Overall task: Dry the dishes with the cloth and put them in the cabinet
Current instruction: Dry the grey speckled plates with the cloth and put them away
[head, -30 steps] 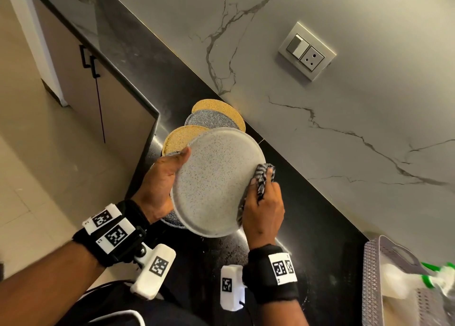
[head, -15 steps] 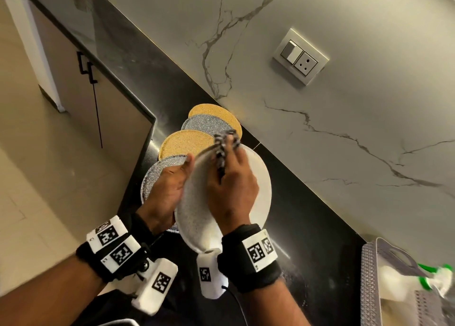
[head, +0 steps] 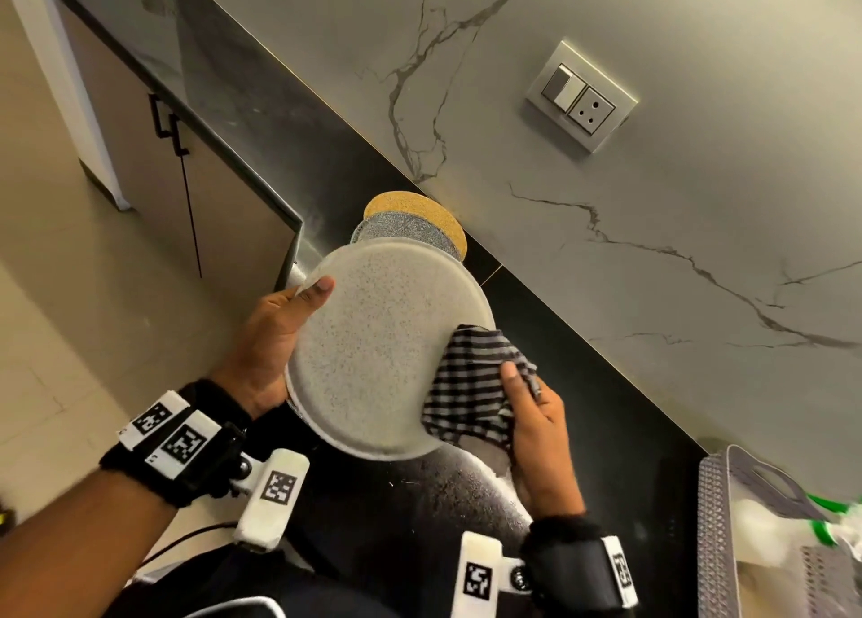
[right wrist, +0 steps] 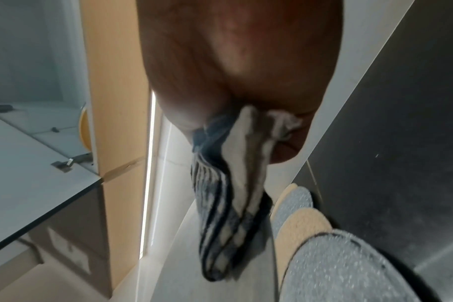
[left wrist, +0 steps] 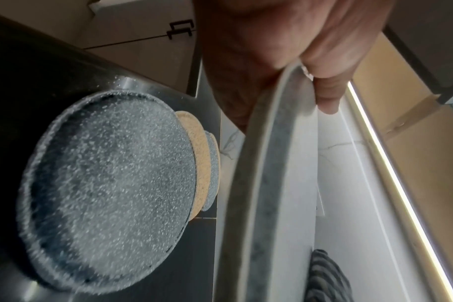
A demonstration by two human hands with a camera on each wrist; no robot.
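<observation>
My left hand (head: pixel 280 333) grips the left rim of a pale speckled plate (head: pixel 373 351), thumb on its face, holding it tilted above the counter. The plate's rim (left wrist: pixel 261 163) runs edge-on through the left wrist view under my left hand (left wrist: pixel 284 51). My right hand (head: pixel 536 412) holds a dark striped cloth (head: pixel 471 384) against the plate's lower right edge. The cloth (right wrist: pixel 227 204) hangs from my right hand (right wrist: pixel 235 71) in the right wrist view. A yellow plate (head: pixel 420 211) and a grey plate (head: pixel 401 232) lie behind on the black counter (head: pixel 583 384).
A large grey speckled plate (left wrist: pixel 111 188) lies on the counter below the held one. A grey plastic basket (head: pixel 755 533) with a green-capped bottle stands at the right. Lower cabinet doors with black handles (head: pixel 170 125) lie left. A wall socket (head: pixel 580 97) sits on the marble wall.
My right hand with the cloth has moved from the plate's top edge down to its lower right edge. The plate's face has turned more towards me.
</observation>
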